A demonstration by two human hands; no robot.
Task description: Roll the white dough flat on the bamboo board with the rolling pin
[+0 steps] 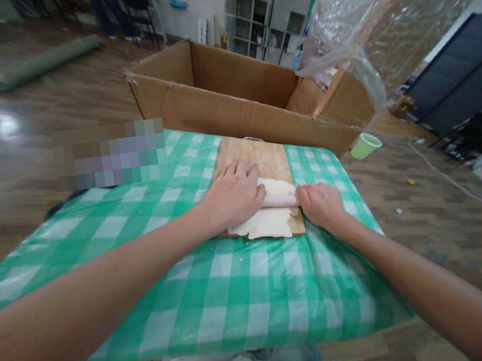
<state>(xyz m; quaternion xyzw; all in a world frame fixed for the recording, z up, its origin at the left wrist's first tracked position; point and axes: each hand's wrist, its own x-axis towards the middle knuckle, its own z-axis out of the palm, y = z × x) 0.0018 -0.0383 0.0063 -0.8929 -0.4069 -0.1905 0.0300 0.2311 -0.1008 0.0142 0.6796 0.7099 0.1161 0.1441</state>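
A sheet of pale dough (267, 225) lies on a wooden cutting board (250, 152), with a ragged edge toward me. Across it runs a pale rolling pin (279, 198), its surface close to the dough in colour. My right hand (321, 202) is closed in a fist round the pin's right end, at the board's right edge. Stretched out flat, my left hand (236, 193) rests over the left part of the pin and dough. It hides the pin's left end, and its fingers point away from me.
A green-and-white checked cloth (221, 301) covers the table under the board. Behind the table stands a large open cardboard box (231, 108), with plastic wrap (407, 22) at its right. A light green cup (365, 145) is right of the table. A rolled mat (43, 61) lies on the floor.
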